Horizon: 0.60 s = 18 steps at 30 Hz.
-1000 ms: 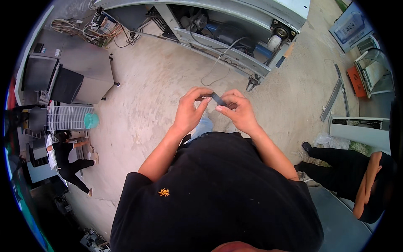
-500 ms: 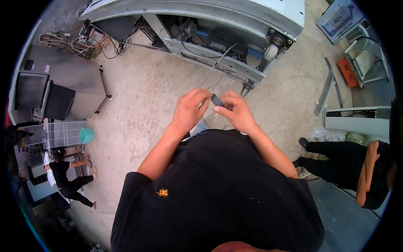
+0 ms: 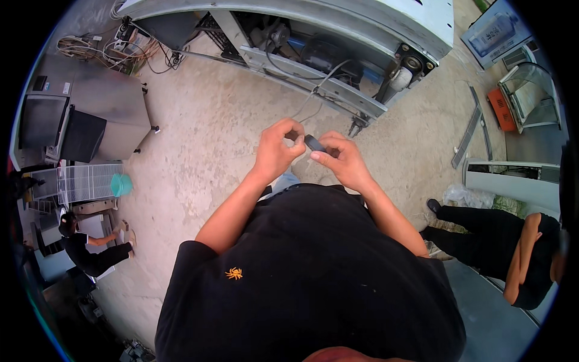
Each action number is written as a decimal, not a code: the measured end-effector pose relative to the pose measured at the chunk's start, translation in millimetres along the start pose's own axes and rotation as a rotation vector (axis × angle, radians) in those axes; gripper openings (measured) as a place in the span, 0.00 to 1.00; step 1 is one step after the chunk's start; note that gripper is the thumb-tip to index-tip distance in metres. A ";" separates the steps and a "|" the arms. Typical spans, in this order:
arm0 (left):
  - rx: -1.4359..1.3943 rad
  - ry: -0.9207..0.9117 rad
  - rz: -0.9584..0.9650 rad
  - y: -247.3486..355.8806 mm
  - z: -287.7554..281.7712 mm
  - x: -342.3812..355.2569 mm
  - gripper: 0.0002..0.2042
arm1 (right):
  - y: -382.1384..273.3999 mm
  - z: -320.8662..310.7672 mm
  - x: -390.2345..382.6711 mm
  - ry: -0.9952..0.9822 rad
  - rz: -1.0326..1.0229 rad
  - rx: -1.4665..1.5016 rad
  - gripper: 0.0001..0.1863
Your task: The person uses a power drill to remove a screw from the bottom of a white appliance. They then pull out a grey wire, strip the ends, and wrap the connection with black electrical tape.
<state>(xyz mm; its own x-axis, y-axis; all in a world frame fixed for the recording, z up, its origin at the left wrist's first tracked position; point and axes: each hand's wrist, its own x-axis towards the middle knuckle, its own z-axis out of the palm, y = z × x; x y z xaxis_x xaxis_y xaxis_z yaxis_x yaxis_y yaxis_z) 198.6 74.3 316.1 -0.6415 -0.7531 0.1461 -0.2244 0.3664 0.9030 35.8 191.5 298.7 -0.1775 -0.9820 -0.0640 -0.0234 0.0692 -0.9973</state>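
Note:
My right hand [image 3: 345,160] grips a small black roll [image 3: 313,143] that looks like electrical tape, thumb on its near side and fingers behind it. Just left of the roll, my left hand [image 3: 276,151] is closed in a pinch, thumb against the curled fingers. What sits in that pinch is too small to make out. A thin grey cable [image 3: 315,90] hangs from the open base of a metal appliance [image 3: 338,24] and runs down behind my left fingers. Both hands are held together in front of my waist.
Inside the appliance base sits a black compressor [image 3: 325,53]. A person in black [image 3: 90,247] crouches at the left; another person [image 3: 500,241] stands with folded arms at the right. Metal strips [image 3: 469,130] lie on the floor, and a steel cabinet [image 3: 114,102] stands at the left.
My left fingers have curled in more, and a little space shows between thumb and index finger. The roll stays in my right hand. The person at the left has crouched lower.

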 end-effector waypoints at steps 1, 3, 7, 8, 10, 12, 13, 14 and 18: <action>-0.068 0.024 -0.040 -6.0 3.6 -0.3 0.04 | 1.2 -1.3 -0.4 0.000 0.001 0.004 0.13; -0.246 0.002 -0.188 -20.7 10.3 -1.0 0.02 | 5.7 -3.9 -1.5 0.009 -0.014 -0.018 0.13; -0.579 0.017 -0.372 -38.9 28.7 -0.3 0.02 | 17.9 -9.1 -4.4 0.035 0.000 -0.069 0.13; -0.712 0.039 -0.439 -47.2 33.1 -0.2 0.03 | 23.4 -10.5 -5.2 0.033 0.015 -0.045 0.13; -0.981 0.085 -0.568 -66.9 39.4 0.4 0.04 | 31.5 -13.3 -8.8 0.027 0.040 -0.003 0.13; -0.940 0.113 -0.598 -90.6 32.8 7.7 0.05 | 32.9 -20.5 -14.2 -0.009 0.147 0.026 0.12; -0.919 0.126 -0.614 -100.6 31.1 11.4 0.06 | 34.4 -24.1 -17.1 -0.026 0.201 0.041 0.12; -0.837 0.030 -0.605 -97.2 33.3 17.5 0.07 | 46.3 -27.7 -19.8 0.000 0.178 -0.029 0.13; -0.656 -0.254 -0.540 -70.7 43.3 31.9 0.11 | 56.2 -36.7 -21.8 0.095 0.152 -0.086 0.14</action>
<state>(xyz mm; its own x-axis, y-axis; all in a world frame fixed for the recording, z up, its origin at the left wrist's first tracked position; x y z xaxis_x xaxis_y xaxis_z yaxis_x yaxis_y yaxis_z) 162.2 48.1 239.5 -0.7310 -0.5597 -0.3903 -0.1277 -0.4497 0.8840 2.3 223.2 245.3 -0.2775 -0.9385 -0.2055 -0.0724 0.2338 -0.9696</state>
